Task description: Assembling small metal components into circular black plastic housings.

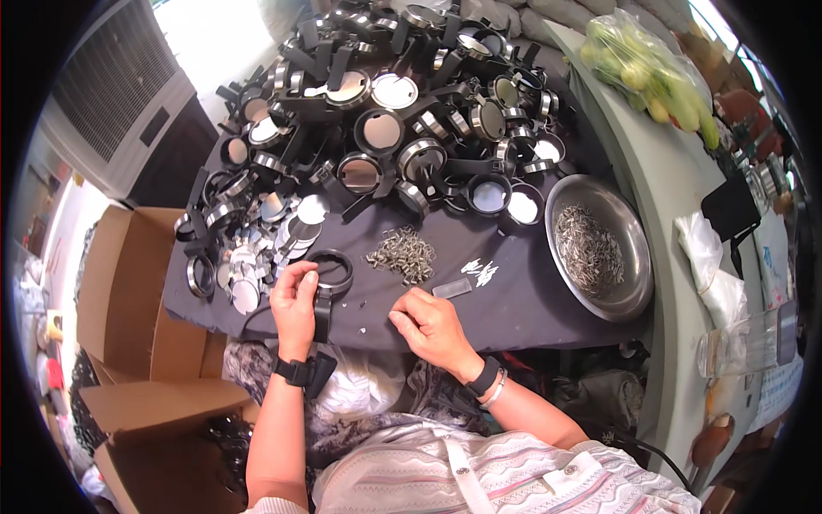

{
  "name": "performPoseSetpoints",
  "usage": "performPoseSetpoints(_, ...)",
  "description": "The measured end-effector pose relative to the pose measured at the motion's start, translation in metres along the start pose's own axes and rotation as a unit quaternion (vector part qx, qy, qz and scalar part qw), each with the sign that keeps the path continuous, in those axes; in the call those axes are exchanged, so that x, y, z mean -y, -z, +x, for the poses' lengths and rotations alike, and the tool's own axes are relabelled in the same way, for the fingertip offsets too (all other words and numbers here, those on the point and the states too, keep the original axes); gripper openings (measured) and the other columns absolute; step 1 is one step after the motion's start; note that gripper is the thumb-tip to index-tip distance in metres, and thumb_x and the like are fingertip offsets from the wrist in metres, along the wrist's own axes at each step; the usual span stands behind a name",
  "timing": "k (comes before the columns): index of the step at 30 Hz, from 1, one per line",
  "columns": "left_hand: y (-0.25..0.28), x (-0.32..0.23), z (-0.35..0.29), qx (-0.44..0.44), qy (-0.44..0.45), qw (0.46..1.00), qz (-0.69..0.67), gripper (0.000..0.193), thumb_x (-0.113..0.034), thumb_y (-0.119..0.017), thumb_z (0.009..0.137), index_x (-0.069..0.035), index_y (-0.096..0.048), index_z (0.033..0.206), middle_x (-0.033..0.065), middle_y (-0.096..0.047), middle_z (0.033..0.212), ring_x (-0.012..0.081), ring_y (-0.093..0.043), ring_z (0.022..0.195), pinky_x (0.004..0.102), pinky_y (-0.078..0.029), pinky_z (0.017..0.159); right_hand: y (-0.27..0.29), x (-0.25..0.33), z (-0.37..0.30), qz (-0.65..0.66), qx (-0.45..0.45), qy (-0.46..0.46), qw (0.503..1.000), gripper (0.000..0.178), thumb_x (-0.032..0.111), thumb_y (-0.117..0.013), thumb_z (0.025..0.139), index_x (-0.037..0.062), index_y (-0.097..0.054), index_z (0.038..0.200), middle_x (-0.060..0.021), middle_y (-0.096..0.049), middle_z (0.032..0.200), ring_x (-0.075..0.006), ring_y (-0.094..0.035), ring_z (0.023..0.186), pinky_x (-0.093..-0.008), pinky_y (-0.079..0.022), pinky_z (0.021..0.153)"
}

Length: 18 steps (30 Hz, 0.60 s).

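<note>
My left hand (294, 300) is at the near left of the dark cloth, its fingers curled at the left side of a black ring with a handle (335, 279). The handle points toward me, beside my wrist. To the right, my right hand (432, 327) rests near the cloth's front edge, thumb and fingers drawn together; anything between them is too small or hidden. A pile of small metal clips (402, 255) lies beyond and between my hands. Shiny silver discs (245, 294) are heaped left of the ring. A small clear rectangular piece (452, 289) and thin whitish pieces (479, 272) lie beyond my right hand.
Many round black-and-silver parts with handles (381, 133) are heaped at the back. A steel bowl (636, 248) of small metal pins stands right. Cardboard boxes (128, 291) are at left. On the right ledge (612, 141) lie bagged green vegetables (642, 68) and a clear jar (741, 343).
</note>
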<state>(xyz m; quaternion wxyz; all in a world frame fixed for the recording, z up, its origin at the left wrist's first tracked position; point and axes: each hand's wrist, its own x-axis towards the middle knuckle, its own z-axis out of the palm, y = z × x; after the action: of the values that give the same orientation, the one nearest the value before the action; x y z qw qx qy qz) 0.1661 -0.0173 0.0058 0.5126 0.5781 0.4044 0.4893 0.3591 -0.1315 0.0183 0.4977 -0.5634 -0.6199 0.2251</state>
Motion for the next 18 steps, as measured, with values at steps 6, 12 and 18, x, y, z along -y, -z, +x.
performPoseSetpoints(6, -0.004, 0.002, 0.005, 0.006, -0.018, 0.999, -0.036, 0.010, -0.008, -0.058, 0.091, -0.004, -0.062, 0.099, -0.0069, -0.055, 0.080, -0.0001, -0.042, 0.064, 0.0165, -0.033, 0.056, -0.001, -0.003, 0.000, -0.027, -0.017, 0.029, 0.999, 0.010, 0.010, -0.062, 0.081, 0.0030, -0.057, 0.077, -0.0107, -0.056, 0.072, -0.0313, -0.057, 0.066, -0.0387, -0.045, 0.058)
performPoseSetpoints(12, -0.004, -0.006, 0.009, 0.042, 0.033, 0.996, -0.065, 0.025, -0.016, -0.055, 0.092, -0.001, -0.057, 0.112, -0.0007, -0.058, 0.082, 0.0064, -0.056, 0.069, 0.0209, -0.046, 0.057, 0.001, -0.007, -0.002, -0.072, -0.060, 0.053, 0.994, 0.011, 0.013, -0.061, 0.082, 0.0035, -0.056, 0.078, -0.0114, -0.057, 0.075, -0.0332, -0.057, 0.066, -0.0407, -0.045, 0.058)
performPoseSetpoints(18, 0.014, -0.013, -0.003, 0.186, 0.045, 0.977, -0.094, 0.064, -0.010, -0.063, 0.077, 0.001, -0.035, 0.134, 0.0094, -0.058, 0.097, 0.0160, -0.062, 0.071, 0.0244, -0.049, 0.058, -0.006, -0.007, -0.010, -0.109, -0.060, 0.056, 0.991, 0.011, 0.013, -0.061, 0.082, 0.0041, -0.056, 0.079, -0.0121, -0.056, 0.075, -0.0340, -0.057, 0.067, -0.0417, -0.045, 0.059)
